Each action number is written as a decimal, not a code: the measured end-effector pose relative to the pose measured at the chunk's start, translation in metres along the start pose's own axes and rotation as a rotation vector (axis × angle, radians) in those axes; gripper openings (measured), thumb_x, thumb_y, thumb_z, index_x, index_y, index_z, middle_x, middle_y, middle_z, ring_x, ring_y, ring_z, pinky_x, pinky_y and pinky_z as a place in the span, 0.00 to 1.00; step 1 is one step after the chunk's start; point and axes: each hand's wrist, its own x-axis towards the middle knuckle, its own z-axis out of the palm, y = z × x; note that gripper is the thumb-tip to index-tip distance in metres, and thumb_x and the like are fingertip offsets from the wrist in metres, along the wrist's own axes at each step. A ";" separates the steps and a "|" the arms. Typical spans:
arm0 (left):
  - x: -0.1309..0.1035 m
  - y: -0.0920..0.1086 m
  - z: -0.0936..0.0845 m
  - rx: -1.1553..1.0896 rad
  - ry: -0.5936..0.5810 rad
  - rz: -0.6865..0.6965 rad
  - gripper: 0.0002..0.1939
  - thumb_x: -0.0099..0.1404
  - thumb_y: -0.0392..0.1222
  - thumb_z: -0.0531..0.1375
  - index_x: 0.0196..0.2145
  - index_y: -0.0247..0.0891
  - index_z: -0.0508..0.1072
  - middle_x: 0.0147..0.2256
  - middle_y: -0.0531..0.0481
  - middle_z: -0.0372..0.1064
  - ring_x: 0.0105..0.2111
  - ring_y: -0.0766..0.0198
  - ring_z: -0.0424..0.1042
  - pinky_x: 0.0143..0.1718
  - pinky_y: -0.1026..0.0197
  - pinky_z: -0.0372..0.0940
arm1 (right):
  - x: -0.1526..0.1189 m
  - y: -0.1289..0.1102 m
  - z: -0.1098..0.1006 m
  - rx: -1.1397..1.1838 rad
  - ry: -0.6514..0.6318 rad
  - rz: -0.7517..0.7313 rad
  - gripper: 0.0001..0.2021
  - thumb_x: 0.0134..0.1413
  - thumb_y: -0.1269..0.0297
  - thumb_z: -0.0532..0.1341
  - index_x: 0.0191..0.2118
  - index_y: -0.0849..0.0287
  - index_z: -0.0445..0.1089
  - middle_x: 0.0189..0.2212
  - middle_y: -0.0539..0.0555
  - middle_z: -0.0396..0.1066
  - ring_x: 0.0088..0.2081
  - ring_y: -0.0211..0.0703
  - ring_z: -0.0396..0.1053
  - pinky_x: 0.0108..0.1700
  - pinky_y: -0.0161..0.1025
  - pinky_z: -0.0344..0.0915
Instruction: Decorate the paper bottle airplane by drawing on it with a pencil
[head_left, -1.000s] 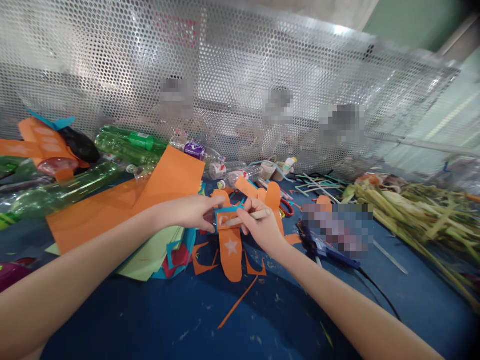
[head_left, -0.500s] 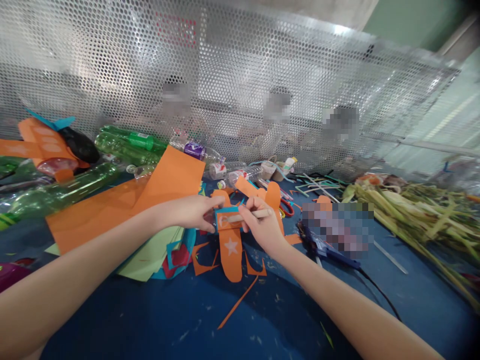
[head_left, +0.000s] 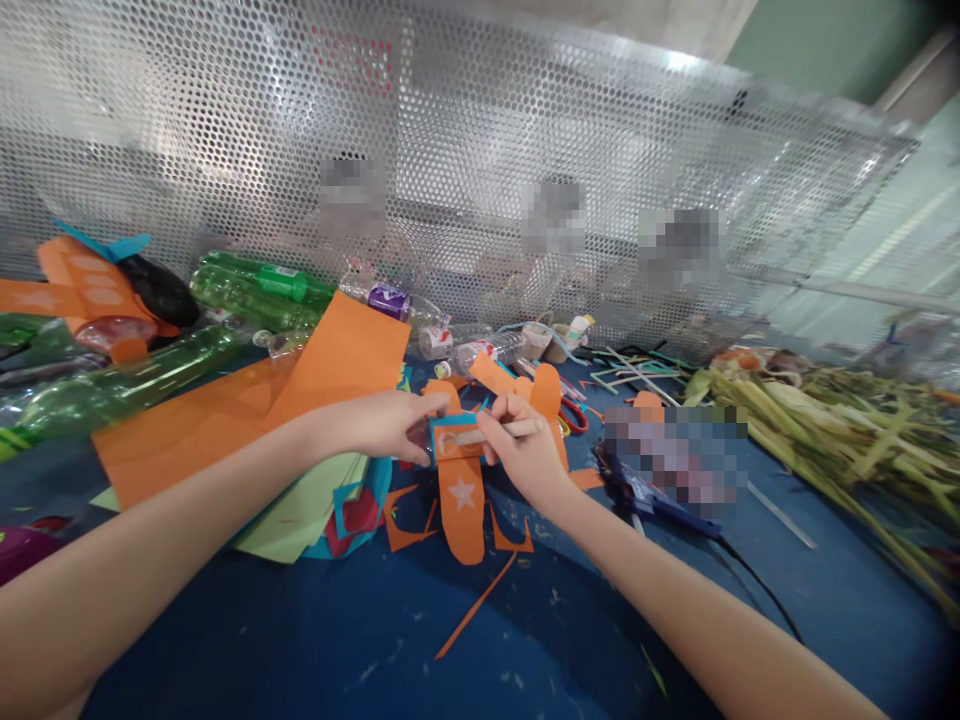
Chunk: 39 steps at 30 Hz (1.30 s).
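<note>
Near the middle of the blue table lies an orange paper plane shape (head_left: pixel 462 510) with a white star on its lower wing. My left hand (head_left: pixel 397 425) grips the left end of its body, thumb and fingers around it. In my right hand (head_left: pixel 521 440) is a pale marker (head_left: pixel 523 427), slanted with its tip over the orange body beside whitish marks. Orange paper offcuts (head_left: pixel 512 535) lie around the lower wing.
Orange sheets (head_left: pixel 345 350), light green sheets (head_left: pixel 300 510) and green bottles (head_left: pixel 135 375) are at the left. A blue glue gun (head_left: pixel 675 510) with a black cord and dry husks (head_left: pixel 810 420) lie right. A perforated metal screen (head_left: pixel 465 130) stands behind; people show through it.
</note>
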 end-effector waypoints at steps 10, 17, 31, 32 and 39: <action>-0.002 0.002 -0.001 0.006 -0.004 -0.018 0.28 0.53 0.46 0.62 0.51 0.42 0.58 0.35 0.51 0.66 0.32 0.61 0.66 0.28 0.64 0.57 | 0.000 0.000 0.000 -0.004 0.064 0.012 0.12 0.54 0.64 0.56 0.22 0.55 0.53 0.11 0.41 0.56 0.16 0.34 0.55 0.23 0.33 0.52; -0.001 0.001 -0.001 -0.010 -0.003 0.005 0.25 0.54 0.45 0.62 0.48 0.42 0.59 0.31 0.54 0.65 0.28 0.64 0.65 0.26 0.65 0.55 | 0.001 0.001 0.000 -0.017 0.056 -0.001 0.13 0.54 0.64 0.56 0.22 0.55 0.53 0.10 0.41 0.55 0.16 0.33 0.54 0.23 0.33 0.52; -0.001 0.002 -0.001 -0.017 0.002 0.002 0.26 0.54 0.44 0.62 0.49 0.42 0.59 0.34 0.53 0.66 0.30 0.63 0.66 0.27 0.65 0.56 | 0.000 0.003 0.001 0.010 0.054 -0.011 0.13 0.54 0.63 0.56 0.23 0.55 0.53 0.11 0.41 0.56 0.16 0.34 0.55 0.23 0.33 0.53; -0.001 0.002 -0.001 -0.018 -0.003 -0.005 0.26 0.54 0.44 0.62 0.48 0.42 0.59 0.34 0.53 0.66 0.30 0.63 0.66 0.27 0.65 0.56 | 0.000 0.003 0.001 0.010 0.055 -0.014 0.13 0.54 0.63 0.56 0.23 0.55 0.53 0.11 0.41 0.56 0.17 0.34 0.55 0.23 0.33 0.53; -0.001 0.005 -0.002 0.013 -0.004 -0.029 0.27 0.53 0.44 0.62 0.49 0.42 0.59 0.35 0.52 0.66 0.31 0.62 0.66 0.28 0.65 0.56 | 0.002 0.000 0.000 0.004 0.069 -0.012 0.13 0.53 0.65 0.55 0.22 0.55 0.52 0.11 0.40 0.55 0.16 0.33 0.53 0.22 0.32 0.52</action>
